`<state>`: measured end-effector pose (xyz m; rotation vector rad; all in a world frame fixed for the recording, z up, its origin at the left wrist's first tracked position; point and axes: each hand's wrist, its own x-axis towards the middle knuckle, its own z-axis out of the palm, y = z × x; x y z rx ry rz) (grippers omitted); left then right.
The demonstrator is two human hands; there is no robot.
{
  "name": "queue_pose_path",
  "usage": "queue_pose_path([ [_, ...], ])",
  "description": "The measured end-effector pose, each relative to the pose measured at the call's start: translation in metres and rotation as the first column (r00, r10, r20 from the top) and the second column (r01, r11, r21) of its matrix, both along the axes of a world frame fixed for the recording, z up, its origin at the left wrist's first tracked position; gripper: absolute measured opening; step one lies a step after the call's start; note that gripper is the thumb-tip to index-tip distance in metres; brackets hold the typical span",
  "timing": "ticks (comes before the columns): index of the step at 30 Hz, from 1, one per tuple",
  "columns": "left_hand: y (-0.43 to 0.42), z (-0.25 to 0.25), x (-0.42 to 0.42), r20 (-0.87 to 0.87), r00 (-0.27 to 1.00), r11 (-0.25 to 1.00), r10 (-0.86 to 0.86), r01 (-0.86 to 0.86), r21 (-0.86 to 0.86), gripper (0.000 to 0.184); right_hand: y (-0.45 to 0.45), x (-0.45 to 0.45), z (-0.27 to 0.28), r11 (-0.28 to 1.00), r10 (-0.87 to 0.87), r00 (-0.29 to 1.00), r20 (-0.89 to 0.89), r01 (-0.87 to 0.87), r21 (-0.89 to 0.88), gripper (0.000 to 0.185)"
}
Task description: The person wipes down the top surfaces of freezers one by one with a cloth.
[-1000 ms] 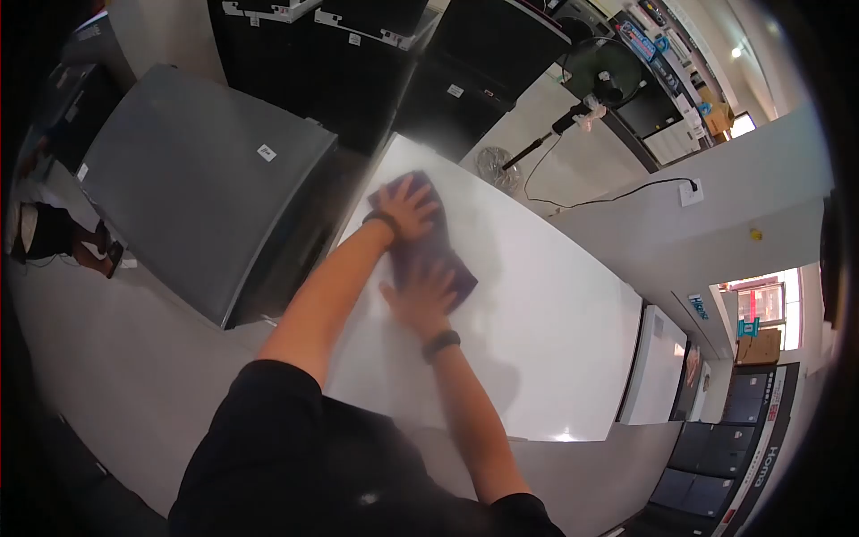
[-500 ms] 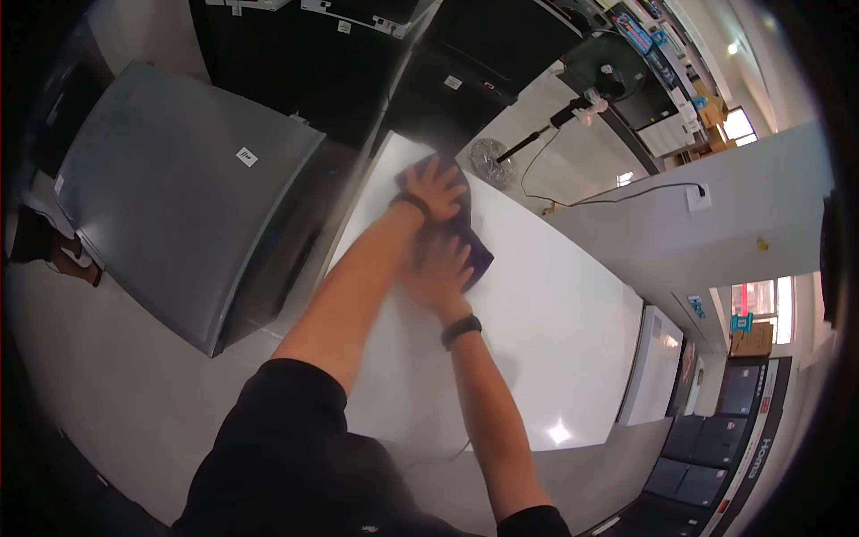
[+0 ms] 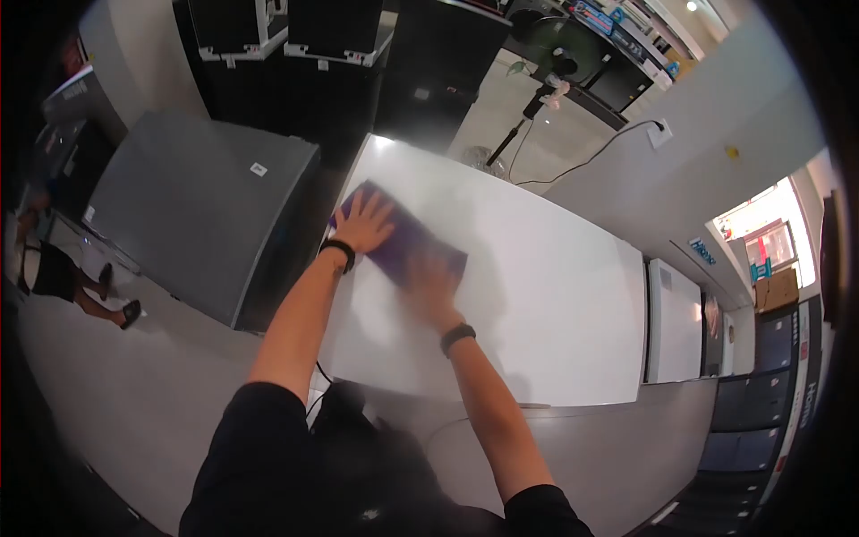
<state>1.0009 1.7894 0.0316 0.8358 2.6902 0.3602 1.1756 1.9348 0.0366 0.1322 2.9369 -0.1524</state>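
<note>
A dark purple cloth (image 3: 413, 240) lies spread on the glossy white top (image 3: 546, 304) of a large box-shaped appliance. My left hand (image 3: 363, 225) presses flat on the cloth's left part, fingers apart, close to the white top's left edge. Farther right, my right hand (image 3: 431, 288) rests on the cloth's near right part; motion blurs it, but its fingers look stretched out rather than wrapped round the fabric. Dark bands circle both wrists.
Left of the white top stands a grey appliance (image 3: 206, 210) with a small label. Beyond are black appliances (image 3: 429, 80) and a standing fan (image 3: 559, 58) with a cable. Another white unit (image 3: 673, 322) adjoins on the right. A person's legs (image 3: 94, 300) show at far left.
Both hands and the cloth have moved toward me and left across the white top. My hands are farther apart, and the cloth is more spread out. The view has also shifted.
</note>
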Motion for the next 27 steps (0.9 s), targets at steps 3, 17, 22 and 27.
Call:
queue_pose_path([
  [3, -0.012, 0.001, 0.037, 0.012, 0.999, 0.999, 0.038, -0.038, -0.023, 0.063, -0.003, 0.038, -0.004, 0.996, 0.008, 1.000, -0.026, -0.010, -0.084, 0.076],
  [17, 0.027, -0.009, 0.247, 0.024, 0.998, 0.996, 0.057, -0.056, -0.063, 0.073, 0.048, 0.246, -0.028, 0.990, -0.043, 0.981, -0.190, 0.016, -0.143, 0.070],
  [22, 0.052, -0.005, 0.303, 0.022, 1.000, 0.998, 0.020, -0.019, -0.066, 0.075, 0.079, 0.295, -0.022, 0.979, -0.087, 0.981, -0.176, 0.051, -0.198, 0.066],
  [27, 0.060, 0.001, 0.334, 0.057, 0.998, 0.996, 0.022, -0.016, -0.088, 0.077, 0.096, 0.302, -0.018, 0.966, -0.118, 0.980, -0.158, 0.076, -0.247, 0.061],
])
